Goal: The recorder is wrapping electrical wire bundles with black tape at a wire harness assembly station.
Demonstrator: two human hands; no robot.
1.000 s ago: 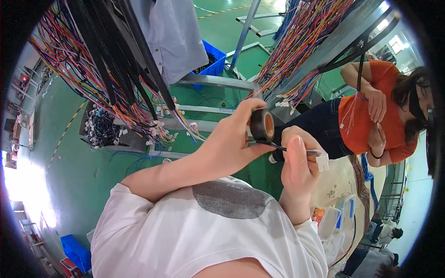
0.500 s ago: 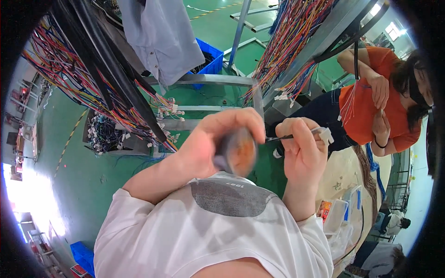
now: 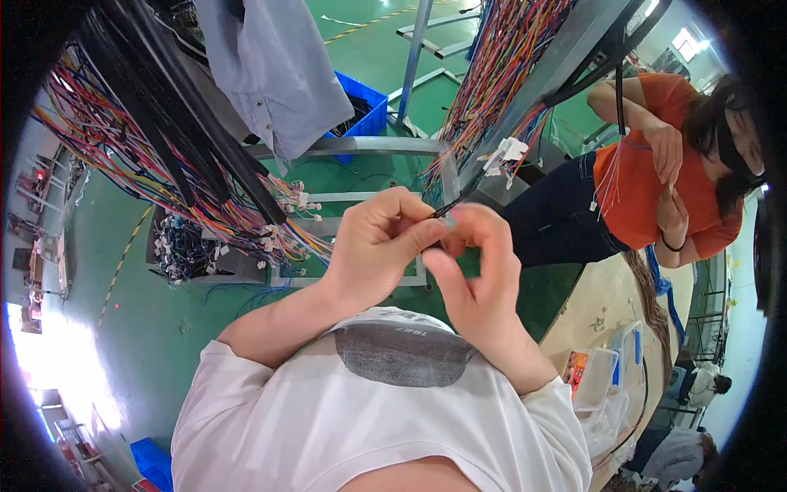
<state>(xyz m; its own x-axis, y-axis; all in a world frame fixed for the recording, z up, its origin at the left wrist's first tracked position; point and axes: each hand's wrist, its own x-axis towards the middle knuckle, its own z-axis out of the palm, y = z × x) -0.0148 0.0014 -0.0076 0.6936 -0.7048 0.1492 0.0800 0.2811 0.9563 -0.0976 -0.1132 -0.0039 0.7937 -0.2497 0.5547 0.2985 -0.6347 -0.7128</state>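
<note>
In front of my chest, my left hand [image 3: 373, 246] pinches a thin black cable [image 3: 469, 190] between thumb and fingertips. The cable runs up and to the right from that grip, and a white connector [image 3: 511, 151] sits at its far end. My right hand [image 3: 484, 262] is close beside the left, its fingers curled in against the cable just past the pinch. Its fingertips are partly blurred, and what lies between them is hidden. No tape roll shows in either hand.
Coloured wire bundles with white connectors [image 3: 299, 201] hang at the left, others [image 3: 500, 74] at upper right, beside metal frame bars [image 3: 361, 146]. A co-worker in orange [image 3: 656, 164] handles wires at the right. A table [image 3: 602, 299] holds plastic boxes [image 3: 594, 377]. A blue crate [image 3: 373, 111] stands beyond.
The dark roll with an orange core has gone from sight at my left hand. My right hand has left the white connector and moved left to my left hand, which now pinches the cable.
</note>
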